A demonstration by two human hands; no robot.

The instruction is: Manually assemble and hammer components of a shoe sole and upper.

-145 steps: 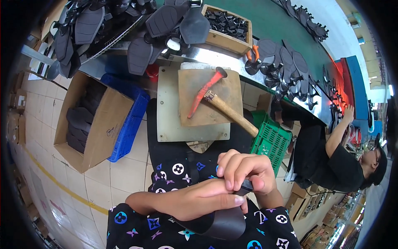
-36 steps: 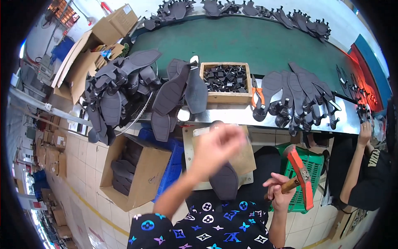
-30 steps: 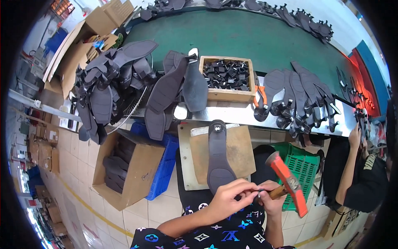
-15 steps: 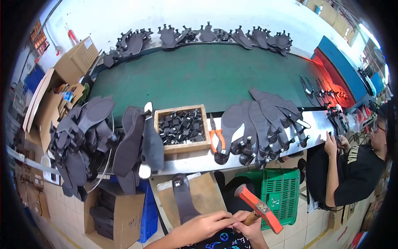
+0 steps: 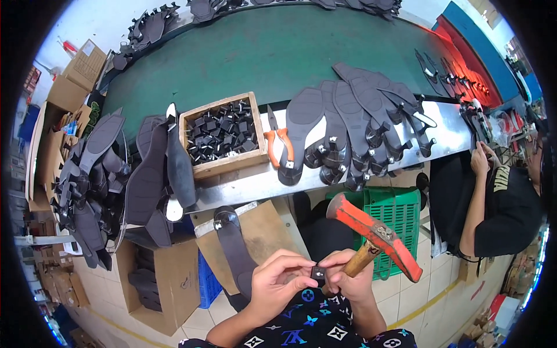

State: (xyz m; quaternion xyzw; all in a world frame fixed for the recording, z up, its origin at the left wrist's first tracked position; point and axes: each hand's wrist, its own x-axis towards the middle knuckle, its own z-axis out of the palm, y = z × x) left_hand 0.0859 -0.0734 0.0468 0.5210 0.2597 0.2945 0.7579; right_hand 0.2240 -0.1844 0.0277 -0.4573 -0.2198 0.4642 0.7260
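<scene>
My left hand (image 5: 278, 284) pinches a small square black heel tip (image 5: 318, 274) with a bright metal spot, its fingers curled round the edge. From the other side, the fingertips of my right hand (image 5: 353, 282) meet near the same heel tip. That hand also grips the wooden handle of a hammer (image 5: 371, 228), whose worn red head tilts down to the right. Beside my left hand a dark shoe sole (image 5: 235, 249) lies on a tan board (image 5: 272, 235), its heel end pointing away from me.
On the metal ledge stand a wooden box (image 5: 232, 164) of black heel tips, orange-handled pliers (image 5: 288, 152) and piled heeled soles (image 5: 348, 116). More soles (image 5: 96, 174) hang at left above a cardboard box (image 5: 180, 284). A green crate (image 5: 397, 203) and a co-worker (image 5: 505, 214) are at right.
My hands have come up and turned, so the heel tip between them now shows. The hammer has shifted right and up with my right hand. The whole view has tipped downward.
</scene>
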